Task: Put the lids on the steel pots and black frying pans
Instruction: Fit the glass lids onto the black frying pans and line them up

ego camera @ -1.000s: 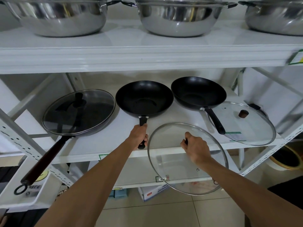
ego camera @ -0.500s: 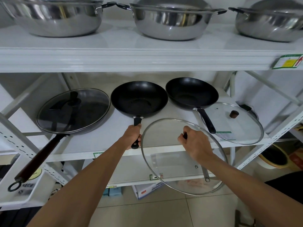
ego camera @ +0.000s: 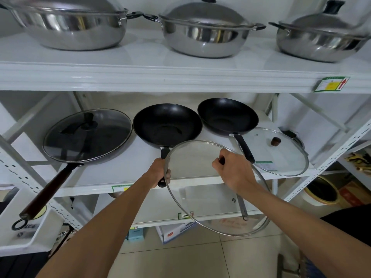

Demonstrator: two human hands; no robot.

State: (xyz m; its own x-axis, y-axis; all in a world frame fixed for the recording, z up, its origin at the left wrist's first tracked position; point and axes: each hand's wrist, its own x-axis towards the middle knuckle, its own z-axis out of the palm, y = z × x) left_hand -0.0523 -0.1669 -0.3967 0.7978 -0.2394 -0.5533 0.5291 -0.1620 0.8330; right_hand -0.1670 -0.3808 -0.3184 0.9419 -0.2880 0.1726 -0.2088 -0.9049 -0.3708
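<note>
Three black frying pans sit on the middle shelf. The left pan (ego camera: 86, 137) wears a glass lid. The middle pan (ego camera: 167, 125) is uncovered, and my left hand (ego camera: 159, 172) grips its black handle. My right hand (ego camera: 233, 170) holds a large glass lid (ego camera: 200, 197) by its knob, tilted in the air just in front of the middle pan. The right pan (ego camera: 227, 116) is uncovered; another glass lid (ego camera: 281, 155) with a brown knob lies beside it on the shelf. Three steel pots (ego camera: 202, 35) with steel lids stand on the top shelf.
The white top shelf edge (ego camera: 160, 77) overhangs the pans. Perforated white uprights (ego camera: 329, 163) frame the rack. A lower shelf (ego camera: 200, 215) holds boxes beneath. A white tray (ego camera: 30, 233) is at lower left, a bucket (ego camera: 321, 192) at right on the tiled floor.
My right hand has carried the glass lid up and left, toward the middle pan. The view has tilted upward, showing the steel pots' lids. My left hand stays on the pan handle.
</note>
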